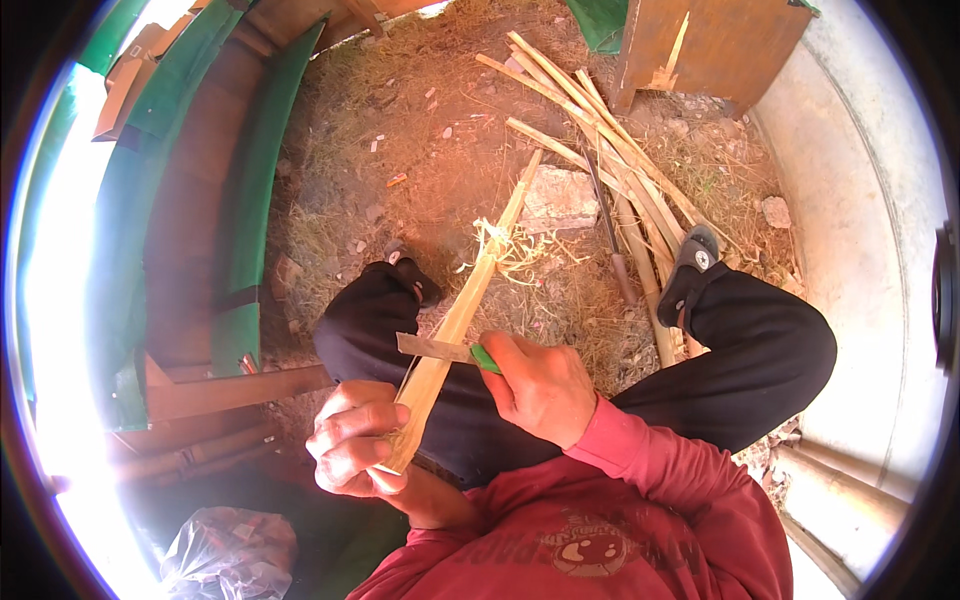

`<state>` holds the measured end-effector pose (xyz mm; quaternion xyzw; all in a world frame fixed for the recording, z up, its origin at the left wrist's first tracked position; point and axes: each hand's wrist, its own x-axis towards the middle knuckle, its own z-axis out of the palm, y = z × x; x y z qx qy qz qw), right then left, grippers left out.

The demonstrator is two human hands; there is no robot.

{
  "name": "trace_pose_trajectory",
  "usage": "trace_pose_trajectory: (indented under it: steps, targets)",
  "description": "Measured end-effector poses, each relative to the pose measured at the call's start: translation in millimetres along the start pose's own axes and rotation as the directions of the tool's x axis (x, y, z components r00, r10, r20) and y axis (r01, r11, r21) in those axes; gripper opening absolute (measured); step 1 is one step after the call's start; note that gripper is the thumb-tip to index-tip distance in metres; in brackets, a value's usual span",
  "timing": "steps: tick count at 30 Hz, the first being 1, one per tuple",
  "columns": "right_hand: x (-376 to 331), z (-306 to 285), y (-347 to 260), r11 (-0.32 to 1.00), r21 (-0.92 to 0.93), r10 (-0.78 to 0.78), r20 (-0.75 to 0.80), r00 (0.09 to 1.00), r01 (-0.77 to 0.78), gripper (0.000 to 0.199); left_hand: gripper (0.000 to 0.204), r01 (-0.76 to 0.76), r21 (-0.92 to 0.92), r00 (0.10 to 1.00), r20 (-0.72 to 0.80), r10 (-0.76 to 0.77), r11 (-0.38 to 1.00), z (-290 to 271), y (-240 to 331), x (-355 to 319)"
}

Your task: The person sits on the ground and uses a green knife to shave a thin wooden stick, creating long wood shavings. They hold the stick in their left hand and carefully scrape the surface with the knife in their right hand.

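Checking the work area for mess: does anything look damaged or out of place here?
The bamboo strip held by the left hand is frayed partway up into curled shavings, above the knife in the right hand. Loose bamboo strips lie scattered across the dirt.

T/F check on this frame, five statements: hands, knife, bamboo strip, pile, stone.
1. The left hand grips the near end of the long pale split bamboo strip. True.
2. The right hand holds a red-handled saw. False: it holds a green-handled knife with a flat metal blade.
3. The blade lies across the strip. True.
4. The pile of split bamboo sticks lies on a table. False: it lies on the bare, straw-strewn ground.
5. The pale flat stone rests in the person's lap. False: it sits on the ground beyond the strip's far end.
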<state>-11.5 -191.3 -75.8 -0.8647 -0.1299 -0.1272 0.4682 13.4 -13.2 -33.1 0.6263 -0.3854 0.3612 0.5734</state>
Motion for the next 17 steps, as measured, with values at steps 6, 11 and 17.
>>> trace_pose_trajectory:
  steps: [6,11,17]
  targets:
    - [-1,22,20,0.994,-0.102,0.025,-0.074,0.997,-0.032,0.018,0.039,0.228,0.130,0.969,-0.126,-0.213,0.965,-1,15,-2]
    - [-7,37,34,0.986,-0.161,0.019,-0.180,0.983,-0.049,0.019,0.037,0.216,0.137,0.976,-0.067,-0.209,0.967,-8,13,-3]
    - [-25,51,63,0.916,-0.217,0.319,-0.120,0.940,-0.339,0.024,0.033,0.207,-0.005,0.972,-0.111,-0.207,0.978,-10,11,-8]
